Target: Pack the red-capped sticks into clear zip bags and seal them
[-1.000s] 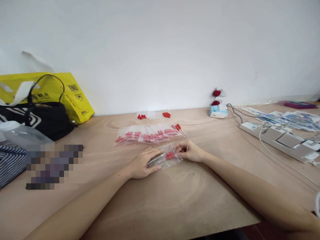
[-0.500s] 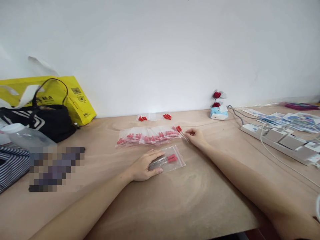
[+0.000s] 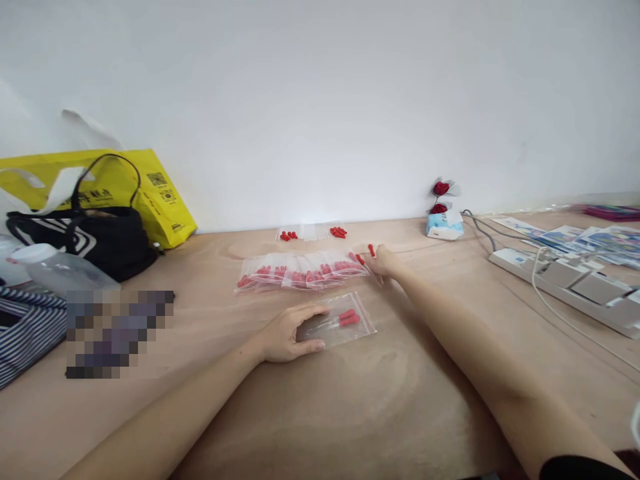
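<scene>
My left hand (image 3: 289,335) rests on the table, its thumb and fingers spread around the near end of a clear zip bag (image 3: 364,325). Inside that bag lie droppers (image 3: 349,317) with red rubber bulbs and clear tubes. Farther right, my right hand (image 3: 384,264) has its fingers closed at a red-bulbed dropper (image 3: 371,251); the fingers partly hide its tube. Another dropper (image 3: 361,259) slants just left of those fingers, and I cannot tell whether they touch it. Beside it, a fanned row of filled zip bags (image 3: 293,270) spreads left, red bulbs showing through.
Against the wall lies another flat bag (image 3: 311,231) with red bulbs at its ends. A yellow bag (image 3: 165,200), a black bag (image 3: 120,240) and a plastic bottle (image 3: 65,273) stand left. At right are a tissue pack (image 3: 445,225), a power strip (image 3: 575,283) and printed sheets (image 3: 570,237).
My right hand has moved slightly forward, and the two red bulbs beside it are now farther apart. My left hand's fingers have lifted a little off the bag. The view has shifted slightly.
</scene>
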Demonstrator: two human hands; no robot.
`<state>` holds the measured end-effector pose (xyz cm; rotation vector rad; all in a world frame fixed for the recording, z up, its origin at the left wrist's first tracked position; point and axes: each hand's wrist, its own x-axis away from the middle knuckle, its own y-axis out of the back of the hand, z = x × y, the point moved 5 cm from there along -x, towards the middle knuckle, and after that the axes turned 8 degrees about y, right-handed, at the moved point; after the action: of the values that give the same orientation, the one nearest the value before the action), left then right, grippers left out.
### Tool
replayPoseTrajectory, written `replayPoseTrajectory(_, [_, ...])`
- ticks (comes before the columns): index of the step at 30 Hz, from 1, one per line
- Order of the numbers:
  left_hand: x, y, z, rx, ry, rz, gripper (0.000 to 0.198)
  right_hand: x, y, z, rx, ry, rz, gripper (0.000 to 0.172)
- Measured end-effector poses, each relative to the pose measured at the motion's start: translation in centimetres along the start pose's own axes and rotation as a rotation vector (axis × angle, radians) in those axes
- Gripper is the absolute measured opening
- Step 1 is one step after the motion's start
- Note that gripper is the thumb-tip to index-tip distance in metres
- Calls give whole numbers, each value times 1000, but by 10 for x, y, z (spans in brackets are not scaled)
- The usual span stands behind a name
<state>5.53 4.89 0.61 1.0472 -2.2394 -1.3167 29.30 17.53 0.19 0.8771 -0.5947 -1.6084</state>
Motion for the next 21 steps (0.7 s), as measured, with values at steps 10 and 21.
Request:
replayPoseTrajectory(10, [-2, -2, -2, -20, 3, 42, 52, 85, 15, -20, -794, -23, -233, 67])
replayPoseTrajectory(21, [-2, -2, -1, -54, 5, 20, 56, 101, -15, 4, -1145, -188, -157, 31])
